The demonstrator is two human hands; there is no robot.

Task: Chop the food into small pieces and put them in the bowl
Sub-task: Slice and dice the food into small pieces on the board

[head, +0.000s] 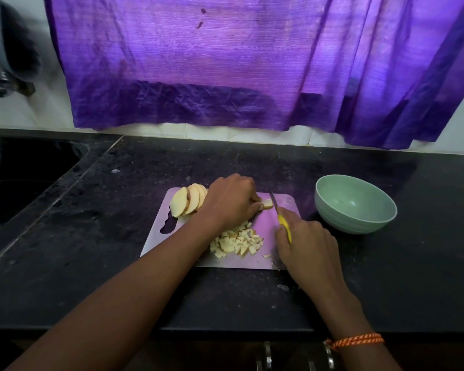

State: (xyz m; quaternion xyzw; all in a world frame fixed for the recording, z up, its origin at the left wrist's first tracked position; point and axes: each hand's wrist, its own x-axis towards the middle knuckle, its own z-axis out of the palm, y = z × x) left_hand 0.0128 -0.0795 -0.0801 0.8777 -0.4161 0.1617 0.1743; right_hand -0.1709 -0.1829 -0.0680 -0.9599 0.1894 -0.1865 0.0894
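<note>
Head view: a pale fruit slice [267,204] is being pinned on the steel cutting board [263,223] by the curled left hand [232,202], its long axis running rightward from the fingertips toward the knife [279,214], which is being gripped by the right hand [306,245], the blade crossing that axis.

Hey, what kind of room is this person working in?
Most likely a home kitchen: a dark stone countertop with a sink set into it on the left, a cutting board with chopped food, and a purple curtain behind.
</note>
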